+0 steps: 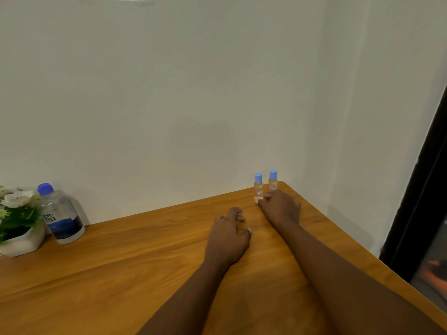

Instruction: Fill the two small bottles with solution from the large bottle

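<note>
Two small bottles with light-blue caps, upright and side by side near the far right corner of the wooden worktop. Right hand stretched toward them, fingertips touching the base of the left-standing one, fingers spread, not closed on it. Left hand palm down just nearer, fingers loosely curled, holding nothing. Large bottle, blue-capped, well apart at far left against the wall, beside a white planter of flowers.

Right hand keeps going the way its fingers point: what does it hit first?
Probably the nearer small bottle: the right hand has its fingertips at that bottle's base already, though contact is unclear. The second small bottle stands just beyond.
</note>
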